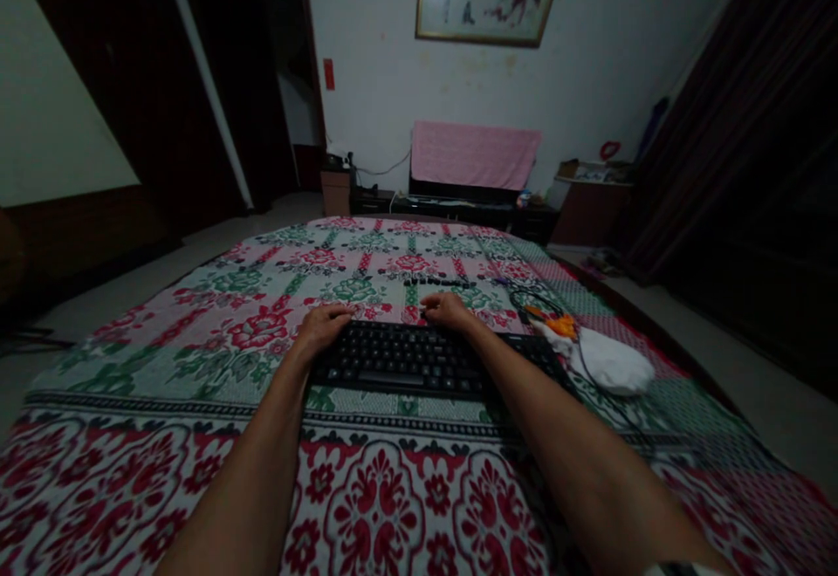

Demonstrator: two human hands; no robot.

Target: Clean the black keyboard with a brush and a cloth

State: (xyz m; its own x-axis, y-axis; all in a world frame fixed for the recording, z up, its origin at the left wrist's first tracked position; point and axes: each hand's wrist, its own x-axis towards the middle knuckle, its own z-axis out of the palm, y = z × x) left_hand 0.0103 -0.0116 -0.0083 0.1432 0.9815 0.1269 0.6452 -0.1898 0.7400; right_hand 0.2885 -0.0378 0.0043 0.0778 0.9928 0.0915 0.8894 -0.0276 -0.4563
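A black keyboard [399,356] lies on the patterned bedspread in front of me. At its upper left corner, my left hand [324,325] is closed on the edge, thumb toward the keys. My right hand [450,311] is just above the keyboard's far edge, with thumb and fingers pinched together. A small black keycap [423,313] shows at its fingertips, partly hidden. Beyond the right hand, several small black keycaps [437,282] lie in a row on the cloth. My right forearm covers part of the keyboard's right side.
To the right lie a white cloth bundle [615,361], an orange item [558,324] and a dark coiled cable [533,298]. The bedspread [380,497] covers the bed. Behind it stands a low cabinet with a pink towel [475,154] over a screen.
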